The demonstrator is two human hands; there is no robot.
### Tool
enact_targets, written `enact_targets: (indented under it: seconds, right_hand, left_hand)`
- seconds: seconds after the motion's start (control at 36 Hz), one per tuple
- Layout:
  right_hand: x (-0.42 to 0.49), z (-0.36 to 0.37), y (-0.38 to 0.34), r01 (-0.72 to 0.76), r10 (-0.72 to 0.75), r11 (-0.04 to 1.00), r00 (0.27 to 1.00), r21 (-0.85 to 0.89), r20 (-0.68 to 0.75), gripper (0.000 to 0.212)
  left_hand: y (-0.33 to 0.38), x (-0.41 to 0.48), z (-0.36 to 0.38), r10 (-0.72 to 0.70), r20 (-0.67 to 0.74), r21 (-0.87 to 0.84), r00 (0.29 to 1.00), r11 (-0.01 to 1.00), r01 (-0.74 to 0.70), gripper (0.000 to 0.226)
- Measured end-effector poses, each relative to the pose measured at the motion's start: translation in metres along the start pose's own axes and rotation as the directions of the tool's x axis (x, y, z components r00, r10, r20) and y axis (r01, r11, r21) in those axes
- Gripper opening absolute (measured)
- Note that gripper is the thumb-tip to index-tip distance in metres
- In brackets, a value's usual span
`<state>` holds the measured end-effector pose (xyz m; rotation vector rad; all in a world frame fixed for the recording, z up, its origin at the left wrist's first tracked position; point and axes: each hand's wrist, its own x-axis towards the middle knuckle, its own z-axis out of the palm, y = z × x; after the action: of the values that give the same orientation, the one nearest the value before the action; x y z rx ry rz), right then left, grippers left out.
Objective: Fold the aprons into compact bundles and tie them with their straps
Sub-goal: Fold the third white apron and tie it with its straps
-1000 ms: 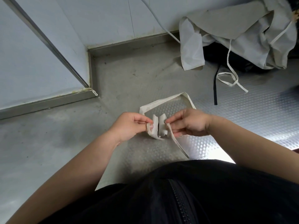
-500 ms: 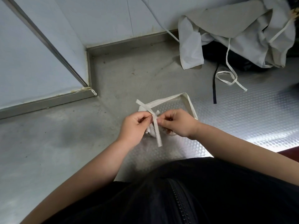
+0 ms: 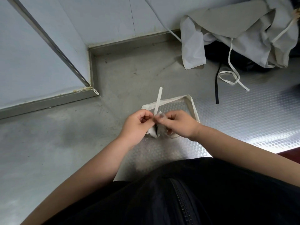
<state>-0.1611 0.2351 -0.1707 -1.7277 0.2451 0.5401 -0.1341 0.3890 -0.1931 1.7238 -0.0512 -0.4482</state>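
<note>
A small folded bundle of beige apron (image 3: 154, 133) sits between my hands above the metal floor. My left hand (image 3: 138, 125) pinches a thin strap end (image 3: 158, 99) that sticks up and away from me. My right hand (image 3: 177, 124) pinches the strap at the top of the bundle, fingertips almost touching the left hand's. A wide loop of the same apron's strap (image 3: 190, 103) lies on the floor just beyond my hands. Most of the bundle is hidden by my fingers.
A heap of loose beige aprons (image 3: 243, 33) lies at the back right over something black, with a white strap (image 3: 230, 78) and a black strap (image 3: 216, 88) trailing onto the patterned metal floor (image 3: 243, 124). A wall corner with a metal skirting (image 3: 90, 75) stands at left.
My hands came together over the bundle. The strap end, which hung down toward me a second ago, was brought across the bundle and now points up and away.
</note>
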Motion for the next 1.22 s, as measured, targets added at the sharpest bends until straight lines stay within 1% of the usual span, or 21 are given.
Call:
enact_targets:
  seconds: [0.06,0.08,0.19,0.28,0.31,0.33,0.39,0.42,0.5,0.56,0.64,0.72,0.81,0.86,0.92,0.97,1.06,1.11,1.19,1.22]
  right_hand:
    - [0.001,0.002,0.000,-0.017,0.018,0.999,0.999,0.034,-0.033,0.050]
    - [0.002,0.003,0.001,-0.024,0.026,0.999,0.998,0.043,-0.056,0.050]
    - [0.005,0.007,0.006,0.000,0.000,1.000,0.988,0.003,-0.153,0.038]
    - [0.009,0.008,0.009,0.074,-0.085,0.996,0.969,-0.054,-0.231,0.017]
    - [0.010,0.008,0.010,0.101,-0.118,0.991,0.965,-0.084,-0.233,0.011]
    - [0.010,0.008,0.009,0.133,-0.160,0.982,0.962,-0.130,-0.221,0.010]
    - [0.008,0.008,0.006,0.191,-0.236,0.947,0.959,-0.257,-0.155,0.023]
    - [0.007,0.007,0.004,0.207,-0.255,0.926,0.960,-0.315,-0.119,0.024]
    - [0.004,0.004,0.001,0.221,-0.249,0.872,0.968,-0.437,-0.007,0.020]
    - [0.005,0.004,0.003,0.235,-0.250,0.841,0.968,-0.488,0.035,0.014]
    - [0.007,0.004,0.002,0.222,-0.253,0.811,0.967,-0.542,0.018,0.024]
    - [0.008,0.004,-0.001,0.201,-0.218,0.819,0.975,-0.538,0.032,0.028]
    - [0.009,-0.001,-0.008,0.156,-0.142,0.856,0.988,-0.493,0.066,0.021]
    - [0.010,-0.004,-0.011,0.152,-0.114,0.853,0.988,-0.499,0.106,0.013]
    - [0.009,-0.004,-0.009,0.204,-0.167,0.806,0.979,-0.555,0.117,0.004]
    - [0.010,-0.002,0.000,0.273,-0.295,0.740,0.953,-0.615,0.069,0.004]
    - [0.013,0.001,0.012,0.344,-0.465,0.679,0.885,-0.649,-0.018,0.007]
    - [0.013,0.003,0.015,0.386,-0.549,0.639,0.835,-0.665,-0.043,0.009]
    - [0.012,0.008,0.019,0.381,-0.599,0.616,0.795,-0.690,-0.096,0.005]
    - [0.013,0.009,0.021,0.375,-0.606,0.622,0.787,-0.688,-0.119,0.012]
  left_hand:
    - [-0.002,0.000,0.000,0.017,0.020,0.011,1.000,1.000,-0.018,0.017]
    - [-0.003,0.000,-0.001,0.022,0.027,0.013,0.999,1.000,-0.022,0.018]
    - [-0.002,-0.001,-0.002,0.032,0.044,-0.004,0.999,0.999,-0.032,0.018]
    - [-0.002,-0.003,-0.002,0.044,0.043,-0.004,0.998,0.999,-0.044,0.021]
    - [-0.002,-0.003,-0.002,0.048,0.044,-0.002,0.998,0.999,-0.048,0.021]
    - [-0.002,-0.003,-0.002,0.050,0.045,-0.004,0.998,0.999,-0.050,0.022]
    - [-0.002,-0.003,-0.002,0.046,0.045,-0.019,0.998,0.999,-0.045,0.021]
    - [-0.002,-0.003,-0.003,0.039,0.041,-0.033,0.998,0.999,-0.038,0.020]
    - [-0.004,-0.002,-0.002,0.022,0.018,-0.064,1.000,0.998,-0.021,0.015]
    - [-0.005,-0.001,-0.002,0.015,0.019,-0.062,1.000,0.998,-0.014,0.014]
    - [-0.004,-0.001,0.000,0.015,0.026,-0.055,1.000,0.998,-0.013,0.011]
    - [-0.004,-0.001,0.000,0.013,0.023,-0.061,1.000,0.998,-0.011,0.013]
    - [-0.003,-0.002,0.000,-0.005,0.015,-0.086,1.000,0.996,0.006,0.016]
    - [-0.002,-0.002,0.002,-0.019,0.013,-0.095,1.000,0.995,0.020,0.016]
    - [-0.001,-0.002,0.003,-0.020,0.019,-0.084,1.000,0.996,0.022,0.016]
    - [0.001,-0.002,0.005,-0.025,0.031,-0.074,0.999,0.997,0.028,0.017]
    - [0.004,0.000,0.004,-0.043,0.039,-0.077,0.998,0.996,0.046,0.018]
    - [0.004,0.000,0.004,-0.050,0.043,-0.085,0.998,0.995,0.053,0.018]
    - [0.005,0.000,0.004,-0.060,0.047,-0.094,0.997,0.994,0.064,0.018]
    - [0.006,-0.001,0.004,-0.066,0.047,-0.094,0.997,0.993,0.070,0.018]
